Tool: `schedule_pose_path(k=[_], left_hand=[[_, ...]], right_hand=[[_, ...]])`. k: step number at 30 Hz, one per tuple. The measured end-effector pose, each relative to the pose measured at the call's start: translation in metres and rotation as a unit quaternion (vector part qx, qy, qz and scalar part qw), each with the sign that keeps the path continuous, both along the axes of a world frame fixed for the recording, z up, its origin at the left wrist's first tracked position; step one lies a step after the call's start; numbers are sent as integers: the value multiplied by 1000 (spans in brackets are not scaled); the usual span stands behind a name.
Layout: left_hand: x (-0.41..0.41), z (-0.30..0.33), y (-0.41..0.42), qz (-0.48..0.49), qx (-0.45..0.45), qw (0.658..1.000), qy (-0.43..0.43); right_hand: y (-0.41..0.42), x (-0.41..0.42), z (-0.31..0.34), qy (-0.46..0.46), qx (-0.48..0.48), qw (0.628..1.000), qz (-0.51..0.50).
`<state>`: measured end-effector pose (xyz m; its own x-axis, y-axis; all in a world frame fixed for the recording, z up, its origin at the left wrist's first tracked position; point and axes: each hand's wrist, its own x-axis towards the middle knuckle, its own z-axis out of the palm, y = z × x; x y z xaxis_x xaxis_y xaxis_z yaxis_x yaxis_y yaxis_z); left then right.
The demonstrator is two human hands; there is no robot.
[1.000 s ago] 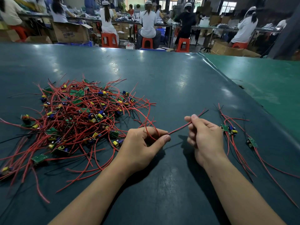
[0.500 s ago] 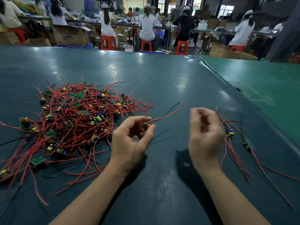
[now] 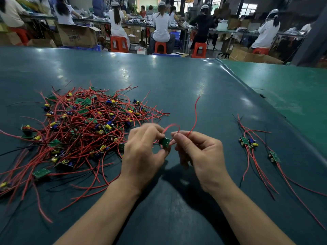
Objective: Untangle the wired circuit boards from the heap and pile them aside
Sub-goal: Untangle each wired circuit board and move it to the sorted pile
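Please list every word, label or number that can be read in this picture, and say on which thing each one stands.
Cardboard box behind the table, far left: one printed dark word, too blurred and seemingly mirrored or upside down to read.
Circuit boards in the heap and in the side pile: any markings too small to read.
Nothing else bears text.

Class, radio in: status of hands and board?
Left hand grips board. Right hand pinches its red wire. Heap left, sorted boards right. Nothing blocking.

Both forearms are bare right up to the lower edge of the frame, with no sleeve showing. The left hand (image 3: 141,152) and right hand (image 3: 203,154) are bare too, with short, plain nails on the fingers (image 3: 178,138).
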<state>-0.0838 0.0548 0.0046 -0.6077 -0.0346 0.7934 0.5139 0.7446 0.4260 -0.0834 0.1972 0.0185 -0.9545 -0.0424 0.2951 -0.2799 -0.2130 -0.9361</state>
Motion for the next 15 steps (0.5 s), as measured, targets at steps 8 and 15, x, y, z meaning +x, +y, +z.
schedule_pose_path(k=[8,15], left_hand=[[4,4,1,-102,17,994,-34],[2,2,1,-103,23,994,-33]], right_hand=[[12,-9,5,-153,-138,975,78],[16,-11,5,-105,-60,992,27]])
